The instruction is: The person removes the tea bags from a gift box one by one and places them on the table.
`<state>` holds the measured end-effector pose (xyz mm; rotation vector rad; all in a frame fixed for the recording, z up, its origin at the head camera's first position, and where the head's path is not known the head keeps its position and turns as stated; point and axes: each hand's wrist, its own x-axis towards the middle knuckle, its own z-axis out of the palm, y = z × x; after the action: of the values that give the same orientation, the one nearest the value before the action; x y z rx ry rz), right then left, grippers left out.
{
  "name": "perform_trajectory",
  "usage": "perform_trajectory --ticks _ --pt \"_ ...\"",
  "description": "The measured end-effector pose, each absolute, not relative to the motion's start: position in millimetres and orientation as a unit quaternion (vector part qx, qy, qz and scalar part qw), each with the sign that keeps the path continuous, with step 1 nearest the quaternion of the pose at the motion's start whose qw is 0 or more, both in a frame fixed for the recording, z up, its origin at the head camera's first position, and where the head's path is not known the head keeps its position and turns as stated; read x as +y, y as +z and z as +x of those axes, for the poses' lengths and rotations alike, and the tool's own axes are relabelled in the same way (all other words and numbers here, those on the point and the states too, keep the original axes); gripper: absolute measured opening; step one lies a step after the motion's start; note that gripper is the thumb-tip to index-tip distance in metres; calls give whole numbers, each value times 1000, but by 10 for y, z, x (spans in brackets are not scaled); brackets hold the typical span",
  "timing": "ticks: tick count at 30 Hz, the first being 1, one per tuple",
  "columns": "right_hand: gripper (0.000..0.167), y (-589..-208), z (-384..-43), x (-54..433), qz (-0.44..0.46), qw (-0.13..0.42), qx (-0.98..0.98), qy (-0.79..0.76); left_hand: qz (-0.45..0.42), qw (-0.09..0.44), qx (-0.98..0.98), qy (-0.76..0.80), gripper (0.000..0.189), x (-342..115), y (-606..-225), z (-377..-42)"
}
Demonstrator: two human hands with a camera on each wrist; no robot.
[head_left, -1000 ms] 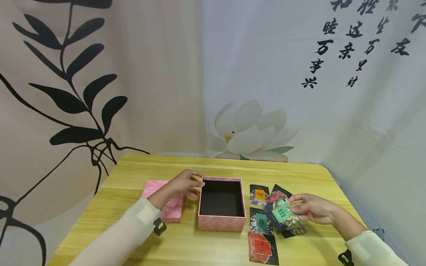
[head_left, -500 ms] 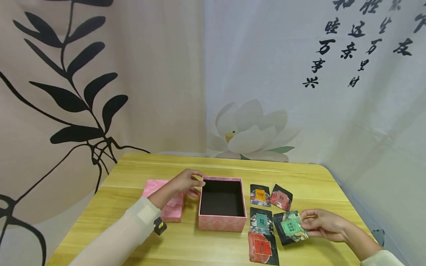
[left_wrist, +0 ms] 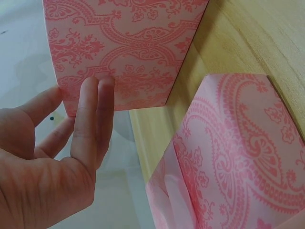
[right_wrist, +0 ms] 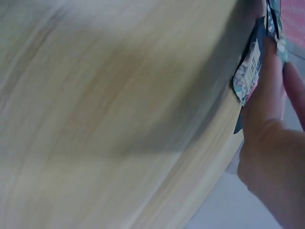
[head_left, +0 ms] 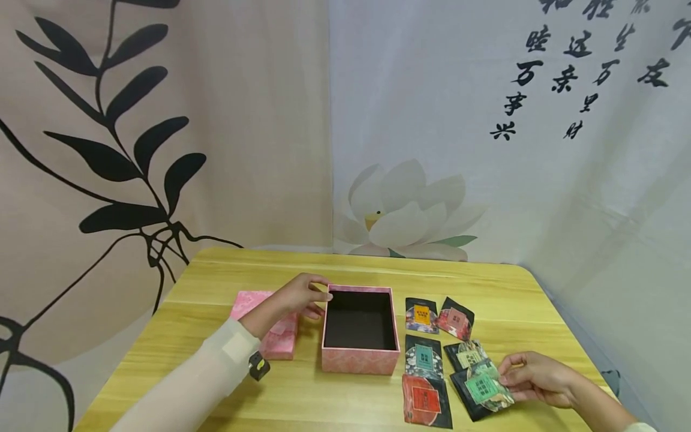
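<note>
My left hand (head_left: 303, 298) rests at the far left corner of an open pink patterned box (head_left: 360, 361) with a black inside. In the left wrist view, its fingers (left_wrist: 87, 112) lie fairly straight against the box's side. My right hand (head_left: 540, 379) pinches the right edge of a dark sachet with a green label (head_left: 482, 389). This sachet overlaps another with a pale green label (head_left: 468, 355). In the right wrist view, the sachets (right_wrist: 250, 71) show only at the upper right, partly hidden by the fingers.
Left of the box, partly under the left forearm, lies a pink patterned lid (head_left: 281, 343). Several more sachets lie right of the box, with orange (head_left: 421, 315), pink (head_left: 456, 318), teal (head_left: 424, 357) and red (head_left: 426, 401) labels. All are on a wooden table (head_left: 302, 396).
My right hand has moved right and toward the near edge with the green-labelled sachet, uncovering first the pink-labelled one, then the pale-green-labelled one. My left hand has stayed at the box.
</note>
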<state>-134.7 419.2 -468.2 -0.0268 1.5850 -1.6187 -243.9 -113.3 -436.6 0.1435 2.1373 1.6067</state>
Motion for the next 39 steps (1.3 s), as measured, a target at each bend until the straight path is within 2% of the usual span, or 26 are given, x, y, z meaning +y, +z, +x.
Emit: perform_trajectory --ticks 7,17,26,34,39 --pt "4 -4636 -1244 4082 29 355 743 -567 63 230 775 585 45 -1137 -4354 -2445" --pt "7 -4594 -1162 3977 37 296 831 -469 65 228 778 582 44 -1140 -4358 -2439" --pt "7 -4633 -1158 4046 28 288 838 -462 54 227 780 581 43 -1140 -4360 -2431" --pt "15 -4605 -1156 4133 24 307 831 -464 56 224 781 581 43 -1136 -4377 -2425" --pt "23 -4561 -1220 4121 10 297 844 -446 59 223 778 585 44 -1143 -4394 -2429"
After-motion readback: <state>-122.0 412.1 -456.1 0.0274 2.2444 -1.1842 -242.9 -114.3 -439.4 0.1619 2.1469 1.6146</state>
